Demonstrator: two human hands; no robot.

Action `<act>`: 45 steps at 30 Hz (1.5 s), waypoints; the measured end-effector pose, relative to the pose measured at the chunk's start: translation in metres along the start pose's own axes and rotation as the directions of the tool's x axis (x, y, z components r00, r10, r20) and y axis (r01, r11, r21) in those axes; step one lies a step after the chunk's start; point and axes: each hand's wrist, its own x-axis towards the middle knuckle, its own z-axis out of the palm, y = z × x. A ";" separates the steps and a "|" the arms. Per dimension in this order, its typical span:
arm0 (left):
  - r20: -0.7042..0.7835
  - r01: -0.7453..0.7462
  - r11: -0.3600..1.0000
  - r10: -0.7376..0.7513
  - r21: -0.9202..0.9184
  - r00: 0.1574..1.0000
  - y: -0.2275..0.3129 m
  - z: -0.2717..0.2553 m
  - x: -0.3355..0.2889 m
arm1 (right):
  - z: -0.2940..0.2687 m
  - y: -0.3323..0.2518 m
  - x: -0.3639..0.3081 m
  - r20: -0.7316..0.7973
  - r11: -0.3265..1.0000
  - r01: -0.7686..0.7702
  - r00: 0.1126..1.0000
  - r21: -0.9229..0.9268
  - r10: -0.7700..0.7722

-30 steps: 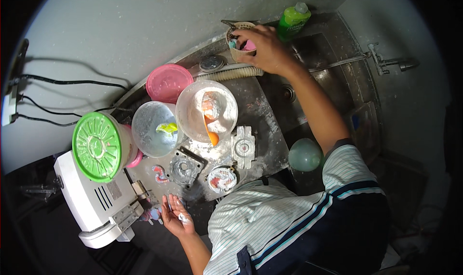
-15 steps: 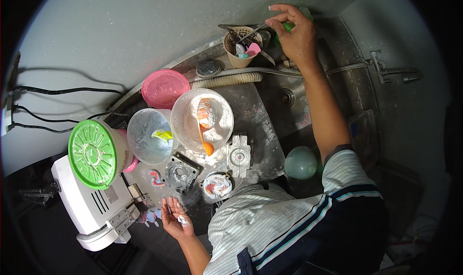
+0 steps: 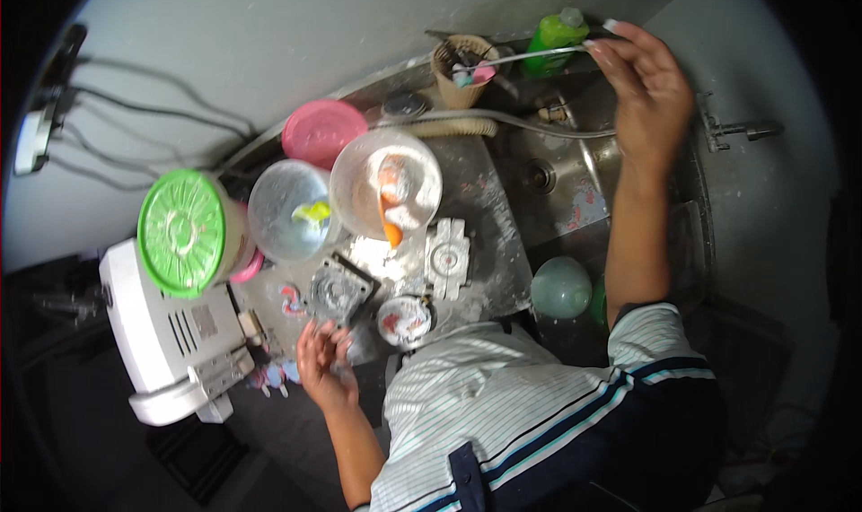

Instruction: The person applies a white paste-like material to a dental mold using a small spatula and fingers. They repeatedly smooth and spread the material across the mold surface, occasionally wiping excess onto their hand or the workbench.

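Note:
My right hand (image 3: 651, 90), raised at the upper right, pinches the end of a thin metal tool (image 3: 539, 54). Its far end reaches over a woven cup (image 3: 462, 90) that holds several tools, one with a pink blade. My left hand (image 3: 325, 368) is low at the table's near edge, palm up, fingers apart and slightly curled; blur hides whether the white patch on its palm is still there. Closest to it are a grey metal flask half (image 3: 339, 289) and a round mould filled with white and reddish material (image 3: 404, 321).
A tub of white powder (image 3: 341, 184) with an orange scoop (image 3: 392, 234), a clear bowl (image 3: 278, 234), a pink bowl (image 3: 310, 131) and a green-lidded bucket (image 3: 184, 234) crowd the left. A white machine (image 3: 166, 323) stands beside them. A sink (image 3: 566, 175) and green bottle (image 3: 552, 41) are right.
My right hand has moved right and slightly down, drawing the metal tool partly out over the woven cup. The left hand has risen a little toward the flask half. The whole view has shifted slightly.

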 end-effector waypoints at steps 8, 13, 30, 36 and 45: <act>0.459 -0.091 0.967 -0.029 0.237 0.888 0.007 0.078 -0.007 | 0.048 -0.073 -0.174 0.348 0.923 -0.300 0.914 0.240 0.206; 0.486 -0.122 0.938 -0.055 0.325 0.872 0.011 0.041 -0.006 | 0.068 -0.070 -0.227 0.395 0.851 -0.405 0.880 0.336 0.263; 0.483 -0.112 0.663 -0.408 0.740 0.775 -0.085 -0.087 -0.027 | 0.048 -0.028 -0.372 0.507 0.787 -0.601 0.639 -0.140 0.579; 0.511 -0.150 0.621 -0.457 0.769 0.728 -0.109 -0.087 -0.034 | 0.065 -0.033 -0.380 0.631 0.850 -0.227 0.586 -0.475 0.509; 0.676 -0.383 0.648 -0.284 0.658 0.680 -0.125 -0.099 -0.042 | 0.070 -0.011 -0.407 0.797 0.882 -0.026 0.416 -0.470 0.437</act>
